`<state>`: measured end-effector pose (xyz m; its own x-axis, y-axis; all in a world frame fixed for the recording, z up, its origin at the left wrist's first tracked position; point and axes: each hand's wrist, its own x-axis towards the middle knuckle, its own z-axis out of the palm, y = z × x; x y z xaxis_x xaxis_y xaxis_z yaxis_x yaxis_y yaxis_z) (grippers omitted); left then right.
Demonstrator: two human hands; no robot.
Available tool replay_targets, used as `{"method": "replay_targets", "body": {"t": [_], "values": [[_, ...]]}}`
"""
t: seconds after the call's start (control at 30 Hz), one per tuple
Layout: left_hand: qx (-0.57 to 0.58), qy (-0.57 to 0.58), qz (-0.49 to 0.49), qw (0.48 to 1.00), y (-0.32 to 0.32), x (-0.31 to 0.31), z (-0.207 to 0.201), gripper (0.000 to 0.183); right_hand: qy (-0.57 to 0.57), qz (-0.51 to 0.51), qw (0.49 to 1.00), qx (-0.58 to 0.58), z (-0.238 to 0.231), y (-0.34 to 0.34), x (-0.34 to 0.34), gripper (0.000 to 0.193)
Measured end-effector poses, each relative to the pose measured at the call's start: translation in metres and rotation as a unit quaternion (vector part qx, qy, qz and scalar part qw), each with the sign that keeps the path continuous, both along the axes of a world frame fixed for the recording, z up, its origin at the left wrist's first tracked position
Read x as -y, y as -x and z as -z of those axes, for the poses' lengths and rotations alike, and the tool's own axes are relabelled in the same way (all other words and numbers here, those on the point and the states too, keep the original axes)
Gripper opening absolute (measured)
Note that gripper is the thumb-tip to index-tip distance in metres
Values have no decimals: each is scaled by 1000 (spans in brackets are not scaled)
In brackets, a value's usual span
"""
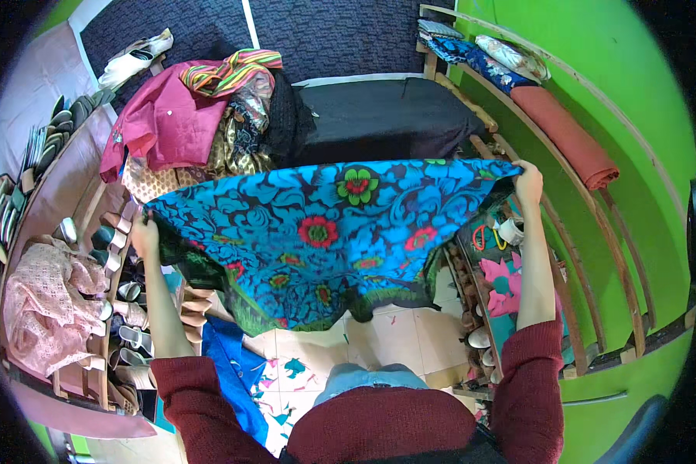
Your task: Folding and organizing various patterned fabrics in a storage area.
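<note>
A blue floral cloth [317, 232] with red and green flowers and a green-black border hangs spread out between my hands. My left hand [145, 236] is closed on its upper left corner. The upper right corner is gripped by my right hand [528, 184], raised a little higher than the left. Between the hands the top edge runs nearly straight, and the lower part sags in folds above the floor. Behind the cloth, a pile of clothes with a magenta garment [166, 127] and a striped cloth [236, 71] rests beside a black-covered surface [387, 116].
Shoe racks hold several shoes [135, 338] at left, where a pink lace cloth [54, 305] also lies. A wooden slatted rack [595, 232] with a rolled rust-coloured cloth [564, 131] lines the green right wall. Blue fabric [228, 371] and coloured scraps [294, 368] lie on the tiled floor.
</note>
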<state>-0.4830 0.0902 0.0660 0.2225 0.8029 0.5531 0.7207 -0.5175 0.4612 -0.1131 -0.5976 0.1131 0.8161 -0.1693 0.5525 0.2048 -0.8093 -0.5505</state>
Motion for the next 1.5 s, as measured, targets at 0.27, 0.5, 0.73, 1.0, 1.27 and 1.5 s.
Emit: {"method": "replay_targets", "body": {"t": [0.27, 0.5, 0.73, 1.0, 1.27, 1.5], "values": [[316, 441, 239, 805, -81, 15, 28, 29, -109, -89, 985, -97, 28, -21, -47, 29], [258, 549, 341, 718, -83, 96, -64, 33, -599, -168, 728, -288, 37, -27, -97, 23], [192, 348, 354, 847, -94, 110, -90, 31, -623, -231, 716, -216, 21, -9, -133, 19], [203, 343, 319, 860, -95, 94, -65, 32, -340, -221, 906, -119, 38, -22, -62, 30], [-95, -6, -30, 995, -19, 26, -41, 34, -183, -56, 981, -26, 41, -26, -18, 28], [-38, 91, -72, 993, -16, 35, -18, 39, -490, 43, 870, -46, 63, -57, 44, 13]]}}
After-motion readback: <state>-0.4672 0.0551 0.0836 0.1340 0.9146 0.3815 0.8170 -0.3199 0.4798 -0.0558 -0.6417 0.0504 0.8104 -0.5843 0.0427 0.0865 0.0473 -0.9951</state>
